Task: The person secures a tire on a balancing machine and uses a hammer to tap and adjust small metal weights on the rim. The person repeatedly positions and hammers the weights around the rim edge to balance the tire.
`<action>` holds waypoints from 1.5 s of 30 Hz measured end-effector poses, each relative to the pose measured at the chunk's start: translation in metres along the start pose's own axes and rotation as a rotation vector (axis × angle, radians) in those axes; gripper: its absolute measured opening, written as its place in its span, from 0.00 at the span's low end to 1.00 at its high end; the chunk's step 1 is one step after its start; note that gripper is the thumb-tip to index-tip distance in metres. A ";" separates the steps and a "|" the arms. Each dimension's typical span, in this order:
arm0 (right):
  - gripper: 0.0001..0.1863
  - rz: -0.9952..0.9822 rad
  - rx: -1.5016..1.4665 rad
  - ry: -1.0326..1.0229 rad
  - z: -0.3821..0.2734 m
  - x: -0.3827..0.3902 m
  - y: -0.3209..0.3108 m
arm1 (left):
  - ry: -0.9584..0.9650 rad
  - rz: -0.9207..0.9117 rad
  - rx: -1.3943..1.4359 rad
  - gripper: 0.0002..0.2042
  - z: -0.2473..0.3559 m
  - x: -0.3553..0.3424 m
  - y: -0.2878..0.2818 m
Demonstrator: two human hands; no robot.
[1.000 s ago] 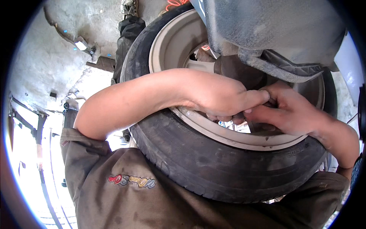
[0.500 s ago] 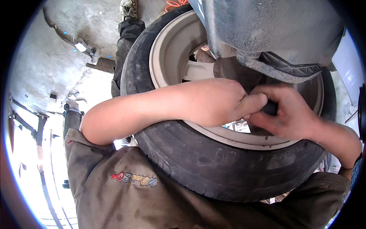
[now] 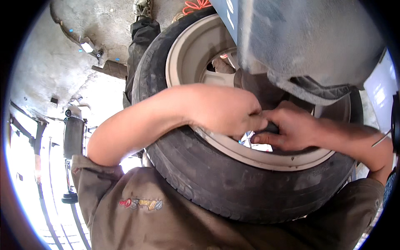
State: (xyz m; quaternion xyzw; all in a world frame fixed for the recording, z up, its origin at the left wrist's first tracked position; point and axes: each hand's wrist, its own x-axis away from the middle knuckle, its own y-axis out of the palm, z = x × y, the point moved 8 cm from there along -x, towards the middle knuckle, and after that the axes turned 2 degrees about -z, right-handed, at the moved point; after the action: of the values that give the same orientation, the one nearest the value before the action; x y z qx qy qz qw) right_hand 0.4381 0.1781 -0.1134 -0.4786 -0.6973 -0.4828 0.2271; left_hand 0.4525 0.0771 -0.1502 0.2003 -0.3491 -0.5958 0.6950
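Note:
A car wheel lies in front of me, its black tyre (image 3: 250,187) around a pale beige rim (image 3: 179,71). Over the rim's opening my two hands meet. My left hand (image 3: 233,110) is closed, its fingers curled down against the other hand's fingertips. My right hand (image 3: 291,127) comes from the right with thumb and fingers bent round a dark spot; whether that is an object or shadow I cannot make out. Between the hands and the near rim edge, a small bright white and blue patch (image 3: 248,139) shows inside the wheel.
A dusty grey housing (image 3: 308,37) overhangs the wheel's far right part. Behind the tyre stands another person's dark trouser leg (image 3: 143,37). An orange hose (image 3: 196,6) lies at the back. Scraps and a dark flat piece (image 3: 112,68) lie on the concrete floor at left.
Both hands have shifted slightly left and the right hand has dropped lower, its thumb and fingers closer together. The view has moved a little, so the housing appears farther right.

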 end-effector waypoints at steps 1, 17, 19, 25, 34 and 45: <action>0.27 0.040 0.020 -0.034 -0.007 -0.001 -0.005 | 0.038 0.021 -0.009 0.22 0.000 0.003 0.000; 0.15 0.024 -0.019 0.018 -0.007 -0.002 -0.010 | -0.057 0.114 0.023 0.12 0.000 0.003 0.001; 0.16 0.005 -0.073 0.012 -0.009 -0.001 -0.008 | -0.035 0.093 -0.012 0.13 0.000 0.001 0.002; 0.22 -0.044 -0.274 0.011 -0.011 0.001 -0.001 | -0.046 -0.023 -0.055 0.13 0.005 -0.002 0.001; 0.22 -0.142 -0.356 0.039 -0.007 0.000 0.008 | -0.071 -0.063 -0.002 0.15 0.000 -0.007 0.006; 0.24 -0.010 0.122 0.217 -0.052 0.048 -0.039 | 0.173 -0.093 0.189 0.15 0.019 0.002 0.000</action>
State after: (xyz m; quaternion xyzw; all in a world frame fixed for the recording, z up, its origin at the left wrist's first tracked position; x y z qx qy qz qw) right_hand 0.3746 0.1501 -0.0716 -0.4052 -0.6993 -0.4894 0.3275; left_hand 0.4394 0.0782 -0.1370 0.3312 -0.3329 -0.5723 0.6723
